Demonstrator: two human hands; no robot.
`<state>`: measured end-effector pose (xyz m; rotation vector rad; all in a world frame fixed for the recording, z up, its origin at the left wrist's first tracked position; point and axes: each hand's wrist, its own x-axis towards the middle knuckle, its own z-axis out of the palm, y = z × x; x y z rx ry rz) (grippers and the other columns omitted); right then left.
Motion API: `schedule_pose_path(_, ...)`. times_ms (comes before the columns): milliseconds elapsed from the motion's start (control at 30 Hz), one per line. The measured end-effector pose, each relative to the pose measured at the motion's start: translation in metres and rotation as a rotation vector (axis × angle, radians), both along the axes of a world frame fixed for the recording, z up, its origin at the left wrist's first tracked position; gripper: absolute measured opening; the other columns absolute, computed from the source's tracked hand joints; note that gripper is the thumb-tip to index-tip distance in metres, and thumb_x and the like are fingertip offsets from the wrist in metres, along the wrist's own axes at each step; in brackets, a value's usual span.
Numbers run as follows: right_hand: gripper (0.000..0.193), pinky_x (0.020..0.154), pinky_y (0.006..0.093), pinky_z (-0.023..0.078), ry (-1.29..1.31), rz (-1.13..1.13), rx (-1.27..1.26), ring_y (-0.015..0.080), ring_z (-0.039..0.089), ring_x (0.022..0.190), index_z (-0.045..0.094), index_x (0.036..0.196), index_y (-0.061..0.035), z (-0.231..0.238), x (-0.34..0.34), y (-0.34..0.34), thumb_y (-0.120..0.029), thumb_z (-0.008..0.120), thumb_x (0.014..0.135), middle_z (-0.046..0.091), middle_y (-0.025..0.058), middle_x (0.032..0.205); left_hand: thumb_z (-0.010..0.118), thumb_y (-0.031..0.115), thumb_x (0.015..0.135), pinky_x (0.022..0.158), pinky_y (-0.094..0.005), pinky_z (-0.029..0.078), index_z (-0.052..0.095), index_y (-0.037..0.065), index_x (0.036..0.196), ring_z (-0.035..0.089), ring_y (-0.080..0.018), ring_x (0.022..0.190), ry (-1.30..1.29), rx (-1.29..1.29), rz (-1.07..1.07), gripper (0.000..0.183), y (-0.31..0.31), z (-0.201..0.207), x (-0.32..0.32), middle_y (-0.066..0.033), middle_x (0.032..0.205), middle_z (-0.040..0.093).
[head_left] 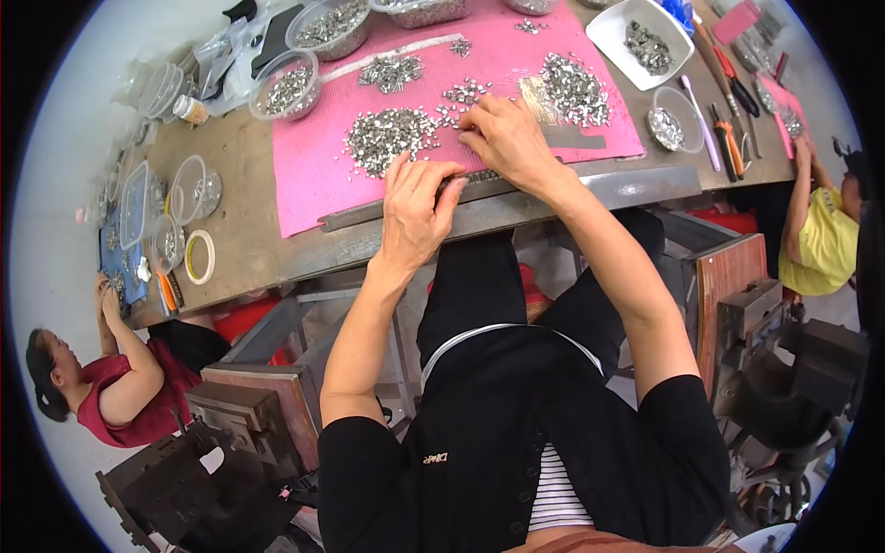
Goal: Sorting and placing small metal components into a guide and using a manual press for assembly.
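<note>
My left hand [412, 205] rests at the near edge of the pink mat [309, 180], its fingers curled and its thumb and forefinger closed around a long narrow metal bar [355, 217]. A row of small metal pieces [483, 177] lines the bar beside that thumb. Farther right, my right hand [509, 138] is bent over the mat, fingertips drawn together; whatever they hold is too small or hidden. Beyond my left hand spreads a heap of small silvery pieces [387, 140]. Another heap [573, 90] lies past my right hand, near a flat steel strip [579, 142].
Clear tubs of metal parts [288, 90] stand at the back left, a white tray [604, 35] at the back right. Pliers [728, 152] and a purple-handled tool [702, 129] lie right. A tape roll [199, 257] sits left. A person works at each side.
</note>
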<state>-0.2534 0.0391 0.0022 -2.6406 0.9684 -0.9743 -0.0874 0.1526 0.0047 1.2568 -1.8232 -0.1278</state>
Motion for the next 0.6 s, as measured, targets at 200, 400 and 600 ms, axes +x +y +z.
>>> schedule_pose_path(200,0.012,0.078,0.0422,0.045,-0.05,-0.02,0.085,0.0297,0.063,0.083,0.07,0.092,-0.0041,0.0,0.001,-0.001,-0.013,0.072,0.084,0.064,0.0087,0.084,0.07,0.006,0.089,0.105,-0.0488,0.039,0.069,0.007,0.1,0.064,-0.0264,0.085,-0.001,0.036,0.035,0.011,0.0,0.001,0.0,-0.0069,0.088,0.067)
schedule_pose_path(400,0.011,0.078,0.043,0.046,0.017,-0.042,0.029,0.0304,0.064,0.082,0.071,0.088,-0.0041,0.003,0.003,-0.004,-0.014,0.071,0.084,0.065,0.0096,0.082,0.07,0.007,0.089,0.104,-0.048,0.038,0.069,0.008,0.099,0.062,-0.0256,0.084,0.051,0.05,0.057,0.011,-0.005,0.0,0.001,-0.0062,0.086,0.066)
schedule_pose_path(600,0.011,0.078,0.0451,0.047,0.092,-0.119,0.033,0.032,0.066,0.083,0.07,0.087,-0.0032,0.008,0.008,0.002,-0.014,0.07,0.084,0.067,0.0119,0.085,0.071,0.013,0.089,0.101,-0.0485,0.034,0.072,0.012,0.096,0.06,-0.0237,0.092,-0.209,-0.007,0.15,0.008,-0.042,0.009,0.009,-0.0041,0.087,0.065)
